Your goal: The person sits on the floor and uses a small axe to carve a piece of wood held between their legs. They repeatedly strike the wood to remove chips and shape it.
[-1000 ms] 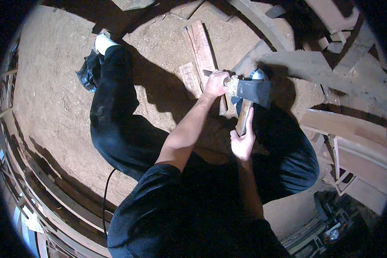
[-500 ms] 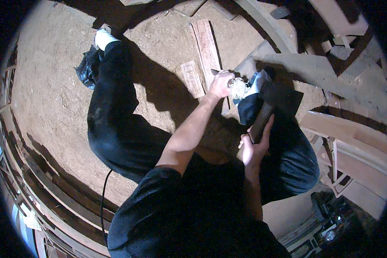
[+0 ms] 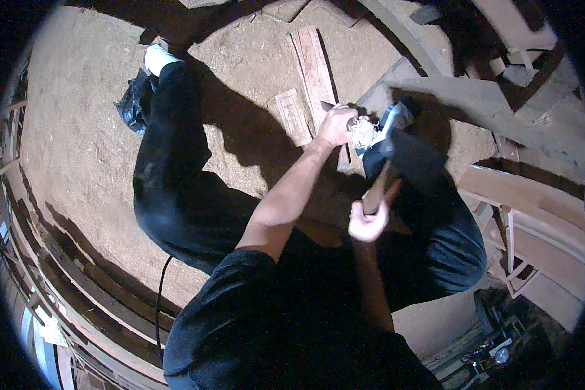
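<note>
My left hand (image 3: 338,126) is closed around a slim object whose pale, frayed end (image 3: 365,133) sticks out on its right. A dark tip shows on the hand's other side; the rest is hidden by the fingers. My right hand (image 3: 369,222) grips the wooden handle (image 3: 376,188) of a hatchet-like tool. Its broad dark head (image 3: 419,164) is blurred and lies over my right leg, just below and right of the frayed end. The two do not look to be touching, though blur and shadow make the gap hard to judge.
A long reddish board (image 3: 313,62) and a shorter board (image 3: 293,117) lie on the tan ground beyond my left hand. A black plastic bag (image 3: 132,104) is by my left foot. Wooden beams (image 3: 474,97) and planks (image 3: 533,195) crowd the right. A black cable (image 3: 158,305) runs at lower left.
My right hand has moved slightly down and left, and the tool has turned, its dark head shifting down and left. My left hand has barely moved.
</note>
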`<state>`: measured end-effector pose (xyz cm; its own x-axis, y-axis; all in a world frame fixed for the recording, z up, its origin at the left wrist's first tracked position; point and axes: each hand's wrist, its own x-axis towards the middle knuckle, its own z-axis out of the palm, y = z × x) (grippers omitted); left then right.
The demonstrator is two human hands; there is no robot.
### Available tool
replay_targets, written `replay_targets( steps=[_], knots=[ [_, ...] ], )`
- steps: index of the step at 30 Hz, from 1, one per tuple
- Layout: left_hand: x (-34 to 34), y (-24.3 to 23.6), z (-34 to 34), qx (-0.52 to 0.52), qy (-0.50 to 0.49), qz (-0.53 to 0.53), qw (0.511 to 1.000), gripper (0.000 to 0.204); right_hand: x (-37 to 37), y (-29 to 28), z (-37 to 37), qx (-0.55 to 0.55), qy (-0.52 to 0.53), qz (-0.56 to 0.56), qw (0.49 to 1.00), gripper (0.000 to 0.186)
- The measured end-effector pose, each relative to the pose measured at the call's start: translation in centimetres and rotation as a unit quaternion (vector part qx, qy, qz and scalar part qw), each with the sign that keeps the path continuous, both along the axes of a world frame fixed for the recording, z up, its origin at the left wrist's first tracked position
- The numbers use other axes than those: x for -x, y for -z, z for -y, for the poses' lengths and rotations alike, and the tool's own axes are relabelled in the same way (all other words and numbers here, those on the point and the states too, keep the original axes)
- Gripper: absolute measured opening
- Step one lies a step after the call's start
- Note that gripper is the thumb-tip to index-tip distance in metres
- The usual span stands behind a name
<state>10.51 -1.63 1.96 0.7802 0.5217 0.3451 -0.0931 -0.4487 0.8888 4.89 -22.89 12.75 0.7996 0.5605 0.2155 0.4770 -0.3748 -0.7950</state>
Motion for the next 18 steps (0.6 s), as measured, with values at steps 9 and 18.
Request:
replay_targets(
  steps=[9,18],
  knots=[
    [0.1,0.1,0.5,0.009,-0.007,-0.012,1.000,0.025,0.9,-1.6,-0.6,-0.030,0.119,-0.177,0.977,0.088],
    [0.0,0.4,0.3,-0.022,0.020,-0.029,0.999,0.017,0.5,-2.9,-1.4,0.015,0.085,-0.205,0.975,0.093]
  ],
)
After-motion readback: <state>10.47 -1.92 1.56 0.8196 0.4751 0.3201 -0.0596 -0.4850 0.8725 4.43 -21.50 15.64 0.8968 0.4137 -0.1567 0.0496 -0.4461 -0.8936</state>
